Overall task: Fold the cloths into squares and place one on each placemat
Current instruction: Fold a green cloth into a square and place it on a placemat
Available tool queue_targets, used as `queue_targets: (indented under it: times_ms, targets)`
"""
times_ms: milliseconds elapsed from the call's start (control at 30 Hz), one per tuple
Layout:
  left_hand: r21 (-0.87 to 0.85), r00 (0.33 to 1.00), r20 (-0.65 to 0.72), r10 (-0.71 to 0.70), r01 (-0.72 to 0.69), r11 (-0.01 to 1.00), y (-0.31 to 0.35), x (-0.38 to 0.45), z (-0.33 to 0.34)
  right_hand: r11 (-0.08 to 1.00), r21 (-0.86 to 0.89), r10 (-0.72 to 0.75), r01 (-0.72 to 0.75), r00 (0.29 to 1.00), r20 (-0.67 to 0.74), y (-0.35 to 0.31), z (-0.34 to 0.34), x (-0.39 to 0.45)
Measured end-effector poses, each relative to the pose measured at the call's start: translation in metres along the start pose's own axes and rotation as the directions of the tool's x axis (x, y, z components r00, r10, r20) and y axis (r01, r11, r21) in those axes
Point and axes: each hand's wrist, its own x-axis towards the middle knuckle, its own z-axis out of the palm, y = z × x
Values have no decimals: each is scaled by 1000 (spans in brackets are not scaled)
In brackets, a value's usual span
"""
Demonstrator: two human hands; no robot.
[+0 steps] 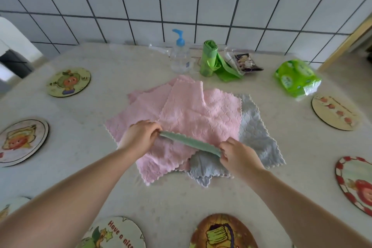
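Observation:
A green cloth (190,142) is stretched edge-on between my hands above a pile of cloths. My left hand (140,137) pinches its left end and my right hand (238,156) pinches its right end. Under it lie pink cloths (193,110) spread flat and overlapping, with a grey-blue cloth (255,133) beneath them to the right. Round picture placemats ring the table: far left (68,82), left (21,142), near centre-left (114,233), near centre-right (219,233), right (356,184) and far right (335,112). No cloth lies on any placemat in view.
At the back of the table stand a clear pump bottle (179,56), a green roll of bags (209,58), a dark snack packet (246,62) and a green tissue pack (296,78). A white tiled wall (181,2) runs behind.

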Motion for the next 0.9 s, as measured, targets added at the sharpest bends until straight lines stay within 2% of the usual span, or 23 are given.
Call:
queue_targets:
  times_ms: [167,267,367,533,633,800,900]
  targets:
    - [-176,992,-107,-70,50,983,-2,4,-32,997,53,68,-59,980,-188,-8,-46,2]
    - [-270,977,-200,-75,19,963,0,10,-65,982,179,114,-57,937,-331,-22,-84,5]
    - [-358,956,-272,-106,1,934,-7,9,-106,949,315,159,-24,899,-408,-46,-121,3]
    - [-462,922,-369,-117,-72,884,-44,-17,-182,828,553,200,93,872,-447,-114,-161,-2]
    - [-507,915,-389,-109,-114,854,-79,-38,-225,753,637,175,164,884,-434,-166,-170,-6]
    - [-686,964,-234,-130,-69,724,-146,-74,-277,691,716,209,99,921,-329,-238,-155,0]
    - [-747,962,-220,-165,-57,662,-183,-87,-296,655,750,288,91,887,-360,-283,-138,14]
